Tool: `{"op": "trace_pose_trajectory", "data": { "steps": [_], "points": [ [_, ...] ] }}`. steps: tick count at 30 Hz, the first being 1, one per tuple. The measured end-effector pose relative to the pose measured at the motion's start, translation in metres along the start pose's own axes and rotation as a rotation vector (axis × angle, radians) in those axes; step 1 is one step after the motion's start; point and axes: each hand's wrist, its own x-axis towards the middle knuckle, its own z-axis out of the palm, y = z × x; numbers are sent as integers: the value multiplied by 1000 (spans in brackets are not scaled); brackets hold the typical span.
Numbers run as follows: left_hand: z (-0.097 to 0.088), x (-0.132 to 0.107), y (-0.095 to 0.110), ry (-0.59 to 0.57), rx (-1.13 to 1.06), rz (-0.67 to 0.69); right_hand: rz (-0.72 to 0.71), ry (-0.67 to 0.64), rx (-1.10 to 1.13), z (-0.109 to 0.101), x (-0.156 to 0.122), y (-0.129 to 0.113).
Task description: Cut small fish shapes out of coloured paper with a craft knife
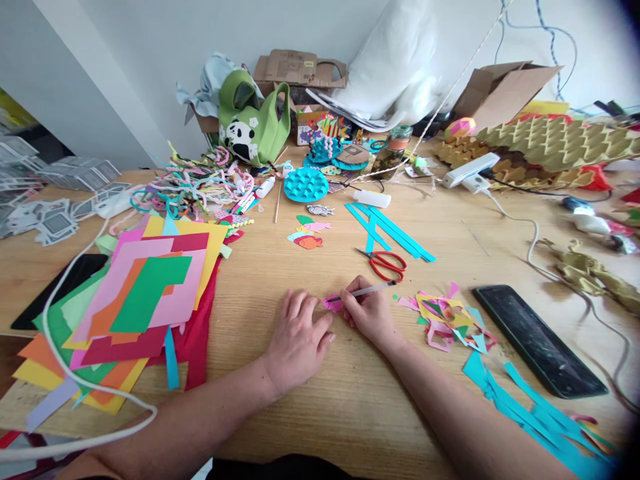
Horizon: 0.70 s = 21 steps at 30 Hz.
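Observation:
Gripped in my right hand (369,317) is a slim pen (371,290), its dark tip resting on a small magenta paper cutout (332,303). My left hand (301,333) lies on the table just left of that cutout, palm down, fingers loosely spread and holding nothing. Part of the cutout is hidden by my right fingers. Beyond my hands lie several small paper fish, among them an orange fish (311,243). Red-handled scissors (386,265) rest past my right hand, near blue paper strips (395,230).
Stacked coloured paper (155,287) fills the left side. Paper scraps (450,317), a dark tablet or phone (540,337) and more blue strips (525,413) are at the right. Pipe cleaners (200,183), a green panda bag (253,127), a blue egg-carton piece (306,185) and a power strip (471,170) stand behind.

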Motion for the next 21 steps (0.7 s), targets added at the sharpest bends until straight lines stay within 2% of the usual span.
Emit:
{"op": "trace_pose_trajectory", "data": {
  "steps": [21],
  "points": [
    [-1, 0, 0, -9, 11, 3, -7, -2, -15, 1, 0, 1]
  ]
}}
